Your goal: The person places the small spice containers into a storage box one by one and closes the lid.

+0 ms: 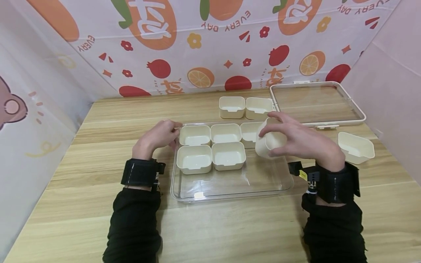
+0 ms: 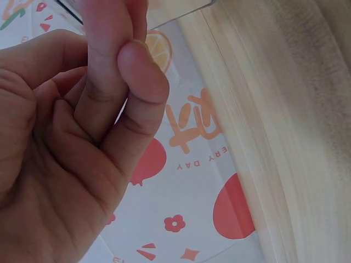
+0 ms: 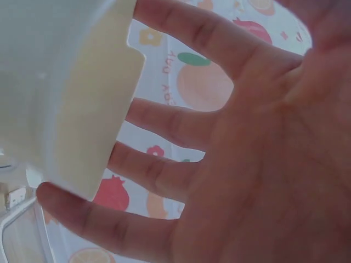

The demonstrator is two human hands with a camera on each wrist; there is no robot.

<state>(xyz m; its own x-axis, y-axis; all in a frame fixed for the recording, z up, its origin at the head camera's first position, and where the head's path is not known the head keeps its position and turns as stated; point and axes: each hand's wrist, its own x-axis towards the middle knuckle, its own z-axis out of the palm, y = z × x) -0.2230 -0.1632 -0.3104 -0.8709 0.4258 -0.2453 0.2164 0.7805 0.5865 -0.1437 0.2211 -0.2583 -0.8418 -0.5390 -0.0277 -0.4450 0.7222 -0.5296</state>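
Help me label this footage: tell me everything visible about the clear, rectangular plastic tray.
The clear, rectangular plastic-looking tray has rounded corners and a raised rim. It lies flat on the light wood-grain table. Five cream rounded-rectangular bins stand in it, three behind two, with its front strip bare. The left hand holds its rear left corner; the right hand holds another bin over its right side.

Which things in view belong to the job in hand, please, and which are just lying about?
Belongs, it seems:
clear tray, left hand at its edge
held bin, in the right hand
five bins in the tray
two bins behind it, one bin at right
lid, probably

Surroundings only:
printed cloth
wooden table
black wrist straps
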